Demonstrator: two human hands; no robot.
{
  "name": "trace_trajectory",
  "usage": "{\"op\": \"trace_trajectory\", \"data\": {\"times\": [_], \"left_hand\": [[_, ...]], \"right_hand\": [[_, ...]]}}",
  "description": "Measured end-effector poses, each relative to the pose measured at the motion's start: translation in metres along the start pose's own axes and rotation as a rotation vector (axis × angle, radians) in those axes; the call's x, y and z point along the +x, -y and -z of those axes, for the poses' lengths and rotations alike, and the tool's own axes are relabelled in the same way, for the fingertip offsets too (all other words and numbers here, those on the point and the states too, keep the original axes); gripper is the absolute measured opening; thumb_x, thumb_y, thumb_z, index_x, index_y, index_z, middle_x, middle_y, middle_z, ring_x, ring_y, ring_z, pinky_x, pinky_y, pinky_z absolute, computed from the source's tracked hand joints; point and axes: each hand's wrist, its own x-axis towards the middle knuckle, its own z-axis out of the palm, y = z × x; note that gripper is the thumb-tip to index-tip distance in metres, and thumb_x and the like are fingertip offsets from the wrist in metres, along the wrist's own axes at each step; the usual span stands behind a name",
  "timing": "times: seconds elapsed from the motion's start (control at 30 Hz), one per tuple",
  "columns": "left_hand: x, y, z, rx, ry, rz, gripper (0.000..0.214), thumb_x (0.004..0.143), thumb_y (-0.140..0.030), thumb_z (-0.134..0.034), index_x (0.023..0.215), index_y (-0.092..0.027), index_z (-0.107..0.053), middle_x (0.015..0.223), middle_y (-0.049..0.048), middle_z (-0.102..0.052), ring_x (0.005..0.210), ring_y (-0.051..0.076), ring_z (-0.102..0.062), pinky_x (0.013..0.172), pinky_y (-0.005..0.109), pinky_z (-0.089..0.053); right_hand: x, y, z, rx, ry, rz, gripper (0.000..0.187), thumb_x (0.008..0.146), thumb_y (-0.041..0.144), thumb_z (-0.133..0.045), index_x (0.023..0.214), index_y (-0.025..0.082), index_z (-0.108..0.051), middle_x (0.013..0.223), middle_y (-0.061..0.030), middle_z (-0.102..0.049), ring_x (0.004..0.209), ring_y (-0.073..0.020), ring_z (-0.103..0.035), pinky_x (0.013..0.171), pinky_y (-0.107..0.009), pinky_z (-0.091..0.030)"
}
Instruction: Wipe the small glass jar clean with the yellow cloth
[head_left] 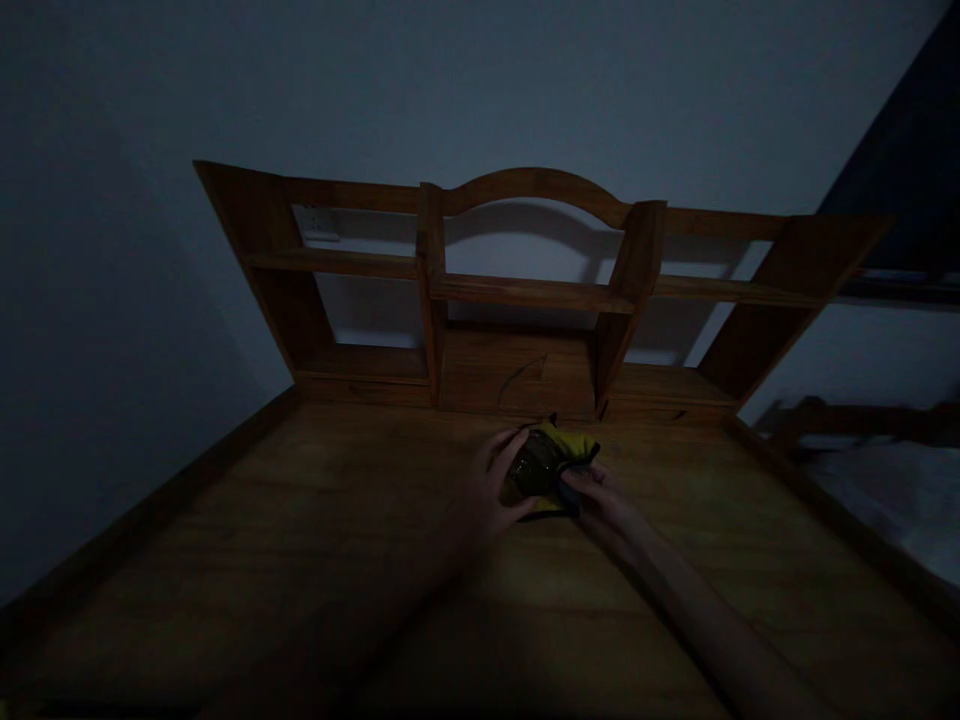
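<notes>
The scene is very dim. My left hand (491,490) curls its fingers round a small dark glassy object (534,467), perhaps a jar, that rests near the back of the wooden desk (300,560). My right hand (600,500) grips a yellow cloth (574,443) with a dark edge, which lies under and behind the object. Both hands meet at the object, just in front of the shelf unit.
A wooden shelf unit (525,290) with an arched top and several open compartments stands along the desk's back edge against a pale wall. A raised rim runs along the desk's left and right sides. To the right, beyond the desk, lies a pale surface (892,490).
</notes>
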Motion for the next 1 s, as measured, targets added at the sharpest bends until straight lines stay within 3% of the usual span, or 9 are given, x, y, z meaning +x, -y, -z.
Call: {"op": "trace_trajectory", "data": {"times": [0.2, 0.4, 0.57, 0.73, 1.0], "left_hand": [[0.0, 0.001, 0.002, -0.161, -0.035, 0.081, 0.081, 0.066, -0.037, -0.079, 0.133, -0.026, -0.036, 0.134, 0.009, -0.045, 0.125, 0.026, -0.046, 0.103, 0.046, -0.045], [-0.005, -0.003, -0.001, -0.301, 0.033, 0.085, 0.087, 0.063, -0.042, -0.08, 0.135, -0.027, -0.033, 0.135, 0.0092, -0.046, 0.124, 0.026, -0.049, 0.103, 0.048, -0.045], [-0.004, -0.004, 0.002, -0.239, 0.033, 0.037, 0.087, 0.063, -0.042, -0.08, 0.135, -0.026, -0.034, 0.134, 0.0104, -0.047, 0.126, 0.027, -0.046, 0.106, 0.047, -0.042], [-0.001, -0.003, 0.004, -0.1, -0.051, -0.022, 0.082, 0.067, -0.039, -0.078, 0.135, -0.024, -0.034, 0.131, 0.0107, -0.045, 0.125, 0.027, -0.044, 0.106, 0.046, -0.041], [0.001, -0.005, 0.004, -0.008, -0.051, -0.03, 0.083, 0.066, -0.029, -0.073, 0.139, -0.024, -0.032, 0.131, 0.011, -0.038, 0.126, 0.029, -0.04, 0.106, 0.045, -0.041]], "right_hand": [[0.002, -0.001, 0.004, -0.013, 0.014, -0.016, 0.025, 0.069, 0.021, -0.077, 0.094, 0.022, -0.071, 0.098, -0.002, -0.073, 0.092, -0.0177, -0.066, 0.088, -0.029, -0.047], [0.0, -0.001, 0.009, 0.024, 0.102, -0.055, 0.036, 0.069, 0.025, -0.078, 0.104, 0.021, -0.068, 0.101, -0.0034, -0.072, 0.096, -0.0183, -0.066, 0.09, -0.029, -0.047], [-0.001, -0.004, 0.013, -0.009, 0.077, -0.069, 0.03, 0.069, 0.029, -0.079, 0.097, 0.021, -0.069, 0.089, -0.0017, -0.074, 0.082, -0.0168, -0.068, 0.079, -0.027, -0.051], [0.002, -0.008, 0.01, -0.075, 0.031, -0.068, 0.02, 0.073, 0.033, -0.076, 0.085, 0.017, -0.071, 0.08, -0.0021, -0.074, 0.071, -0.0148, -0.067, 0.066, -0.023, -0.051], [0.007, -0.006, 0.007, -0.023, 0.02, -0.1, 0.023, 0.075, 0.034, -0.074, 0.089, 0.016, -0.073, 0.081, -0.0052, -0.075, 0.07, -0.0168, -0.069, 0.07, -0.027, -0.051]]}}
